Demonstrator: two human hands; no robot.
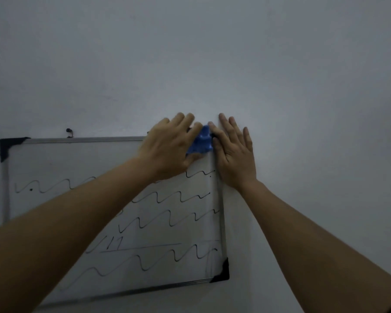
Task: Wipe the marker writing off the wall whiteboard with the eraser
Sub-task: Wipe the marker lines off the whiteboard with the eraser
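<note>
At the whiteboard's top right corner: I see the blue eraser (201, 141), lying against the board surface just inside the frame.
Left hand (169, 150): it grips the eraser from the left, fingers curled over its top and thumb tucked under its lower edge; the forearm crosses the board from the lower left.
Right hand (233, 154): spread flat, fingers straight and pointing up, with the palm on the wall (212, 53) just beside the board's right frame; its index finger touches the eraser's right side.
Marker writing (158, 219): I count several rows of black wavy lines across the middle and lower board, plus some short strokes over a straight line; part is hidden by the left arm.
Whiteboard (77, 159): silver frame, black corner caps (222, 272), hung on the wall.
Hook (69, 132): small and dark, just above the top frame.
</note>
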